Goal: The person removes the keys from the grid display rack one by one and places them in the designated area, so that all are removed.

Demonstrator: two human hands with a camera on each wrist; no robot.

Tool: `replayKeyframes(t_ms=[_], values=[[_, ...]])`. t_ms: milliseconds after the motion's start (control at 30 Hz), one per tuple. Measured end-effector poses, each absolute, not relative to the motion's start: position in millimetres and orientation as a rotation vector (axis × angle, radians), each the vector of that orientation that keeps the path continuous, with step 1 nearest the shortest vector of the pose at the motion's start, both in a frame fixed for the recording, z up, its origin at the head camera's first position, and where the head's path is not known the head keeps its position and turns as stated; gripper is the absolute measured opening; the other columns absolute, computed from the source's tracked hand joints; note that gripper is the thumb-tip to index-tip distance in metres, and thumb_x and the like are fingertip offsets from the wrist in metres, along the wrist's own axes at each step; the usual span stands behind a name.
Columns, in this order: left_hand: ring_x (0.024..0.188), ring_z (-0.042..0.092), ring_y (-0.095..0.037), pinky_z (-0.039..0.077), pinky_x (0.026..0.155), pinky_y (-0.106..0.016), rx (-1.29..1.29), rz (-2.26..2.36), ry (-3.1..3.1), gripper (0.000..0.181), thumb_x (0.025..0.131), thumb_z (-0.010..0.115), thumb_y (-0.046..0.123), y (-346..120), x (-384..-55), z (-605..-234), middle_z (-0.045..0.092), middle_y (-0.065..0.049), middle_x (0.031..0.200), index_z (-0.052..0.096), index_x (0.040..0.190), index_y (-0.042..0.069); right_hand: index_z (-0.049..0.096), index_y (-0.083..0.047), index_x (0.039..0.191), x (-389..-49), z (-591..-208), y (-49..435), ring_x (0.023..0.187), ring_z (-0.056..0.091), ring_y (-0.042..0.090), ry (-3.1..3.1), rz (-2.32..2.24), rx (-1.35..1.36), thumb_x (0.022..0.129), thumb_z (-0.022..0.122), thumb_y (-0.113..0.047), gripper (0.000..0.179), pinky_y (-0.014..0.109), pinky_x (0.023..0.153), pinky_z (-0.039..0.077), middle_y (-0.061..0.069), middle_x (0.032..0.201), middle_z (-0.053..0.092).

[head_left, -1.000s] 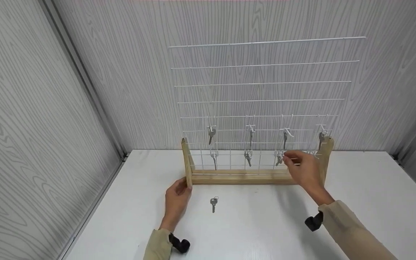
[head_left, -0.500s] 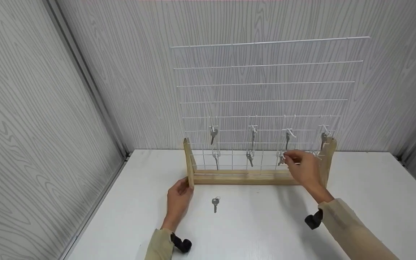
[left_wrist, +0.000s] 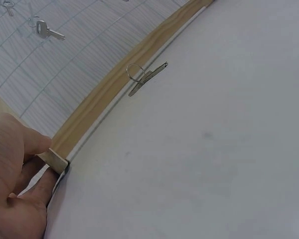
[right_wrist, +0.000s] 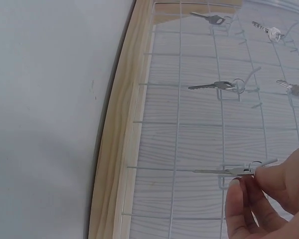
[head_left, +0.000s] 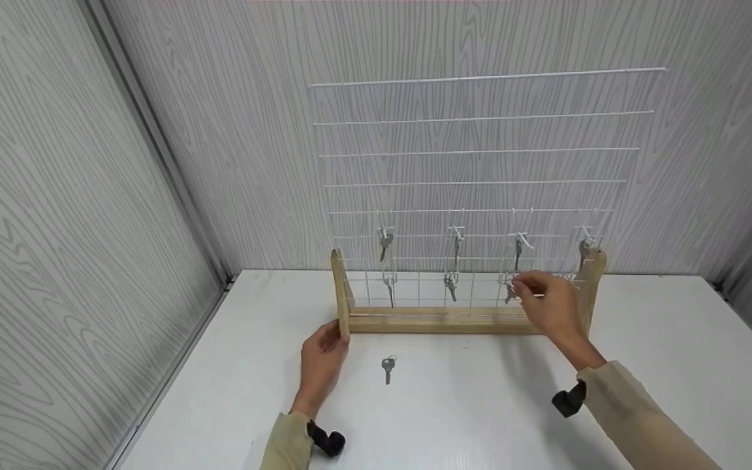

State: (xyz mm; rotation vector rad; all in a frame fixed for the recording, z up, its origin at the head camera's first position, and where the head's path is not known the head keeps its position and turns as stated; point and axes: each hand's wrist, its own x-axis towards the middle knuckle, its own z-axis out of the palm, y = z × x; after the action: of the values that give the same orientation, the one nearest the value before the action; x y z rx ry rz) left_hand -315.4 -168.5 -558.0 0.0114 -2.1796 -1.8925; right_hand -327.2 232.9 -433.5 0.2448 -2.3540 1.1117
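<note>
A white wire grid rack (head_left: 484, 183) stands on a wooden base, with keys hanging from its hooks in two rows. My left hand (head_left: 322, 364) holds the rack's left wooden foot (left_wrist: 56, 160), thumb on one side and fingers on the other. At the lower row, my right hand (head_left: 548, 303) pinches the head of a key (right_wrist: 234, 172) between thumb and fingers. That key's ring (right_wrist: 255, 163) is at a white hook (right_wrist: 270, 162); the fingers partly cover where they meet. Another key (head_left: 388, 370) with a ring lies on the table in front of the rack.
The rack's wooden base bar (head_left: 441, 324) runs along the white table (head_left: 454, 405). Neighbouring hung keys (right_wrist: 217, 85) are close beside the right hand. A grey wood-grained wall (head_left: 252, 130) rises behind the rack, and another panel (head_left: 56, 261) at the left.
The key at my right fingertips has swung slightly to the right below its hook. Both hands stay in nearly the same places, and the whole head view has shifted a little.
</note>
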Motion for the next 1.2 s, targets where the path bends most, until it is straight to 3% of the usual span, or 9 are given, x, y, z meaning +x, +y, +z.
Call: replayKeyframes(t_ms=[467, 767, 1200], values=[[0.14, 0.059, -0.037, 0.054, 0.117, -0.04, 0.041, -1.896, -2.189, 0.043, 0.104, 0.065, 0.005, -169, -318, -557, 0.063, -0.023, 0.147, 0.06, 0.146, -0.001, 0.081, -0.002, 0.102, -316, -426, 234, 0.092, 0.076, 0.029, -2.349, 1.184, 0.277, 0.102, 0.069, -0.005, 0.012, 0.003, 0.076, 0.051, 0.013, 0.096, 0.079], [0.138, 0.061, -0.037, 0.055, 0.115, -0.04, 0.016, -1.901, -2.17, 0.042, 0.104, 0.065, 0.004, -170, -319, -558, 0.064, -0.023, 0.145, 0.061, 0.145, -0.001, 0.079, -0.002, 0.105, -312, -425, 236, 0.099, 0.075, 0.03, -2.405, 1.192, 0.284, 0.104, 0.068, -0.007, 0.013, 0.004, 0.078, 0.052, 0.015, 0.104, 0.078], [0.139, 0.061, -0.039, 0.054, 0.116, -0.043, 0.023, -1.907, -2.16, 0.041, 0.103, 0.066, 0.004, -169, -317, -560, 0.064, -0.024, 0.145, 0.063, 0.144, 0.0, 0.071, -0.003, 0.098, -298, -421, 236, 0.106, 0.074, 0.031, -2.467, 1.276, 0.311, 0.105, 0.058, -0.005, 0.015, 0.013, 0.082, 0.056, 0.013, 0.11, 0.079]])
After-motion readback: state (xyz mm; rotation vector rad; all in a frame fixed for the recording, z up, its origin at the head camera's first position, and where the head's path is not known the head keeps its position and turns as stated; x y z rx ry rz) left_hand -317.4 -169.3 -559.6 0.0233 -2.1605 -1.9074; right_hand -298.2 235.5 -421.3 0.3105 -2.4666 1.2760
